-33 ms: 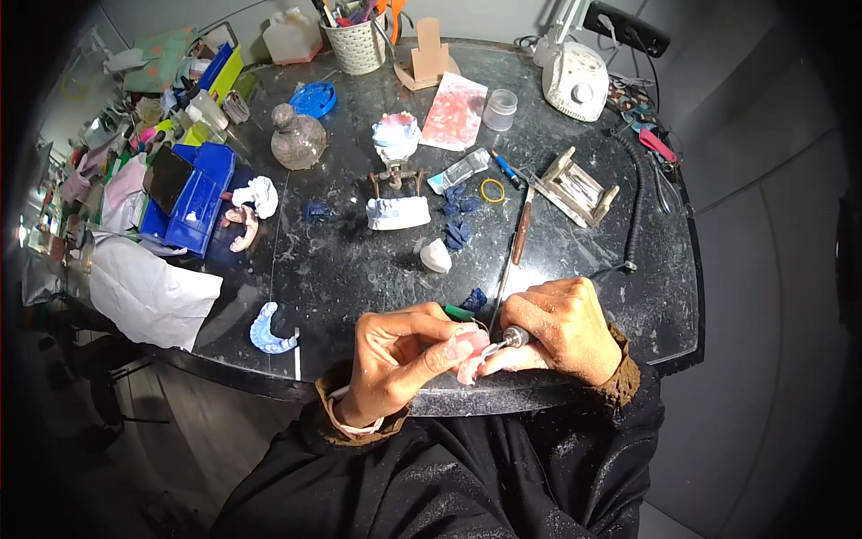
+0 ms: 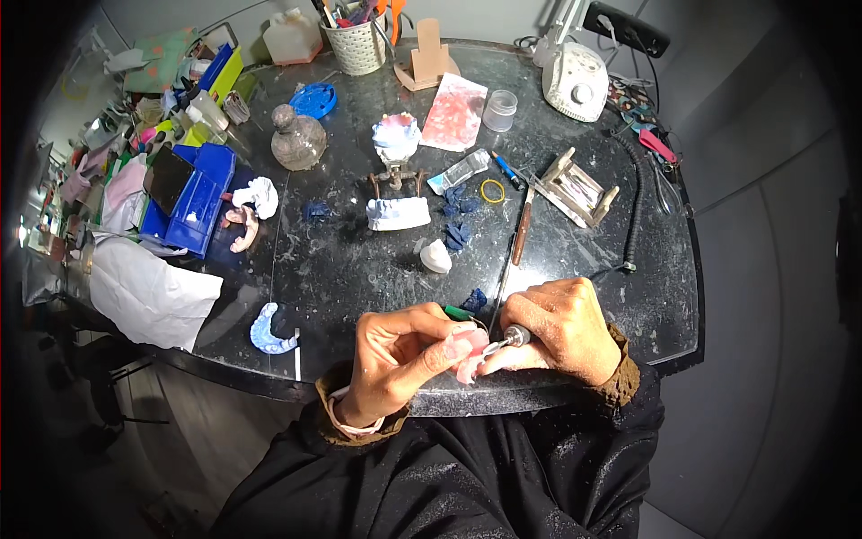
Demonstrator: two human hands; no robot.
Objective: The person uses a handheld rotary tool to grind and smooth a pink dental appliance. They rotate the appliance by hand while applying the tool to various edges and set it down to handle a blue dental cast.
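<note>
I see nothing changed: my left hand (image 2: pixel 400 355) pinches the pink denture piece (image 2: pixel 469 349) at the bench's (image 2: pixel 359 278) six o'clock edge, and my right hand (image 2: pixel 561 328) grips the rotary handpiece (image 2: pixel 514 337) against it. Dark stone top, cluttered; blue trays (image 2: pixel 202 193) at nine o'clock.

Even overhead light, bright on the table (image 2: pixel 575 269) beyond the right hand (image 2: pixel 561 332); soft glare patches on its dark glossy top. Both hands sharp, well lit, short shadows under them. Heavy fisheye bend and black vignette at the rim. Far left of the left hand (image 2: pixel 400 355): dim, smeared clutter.
</note>
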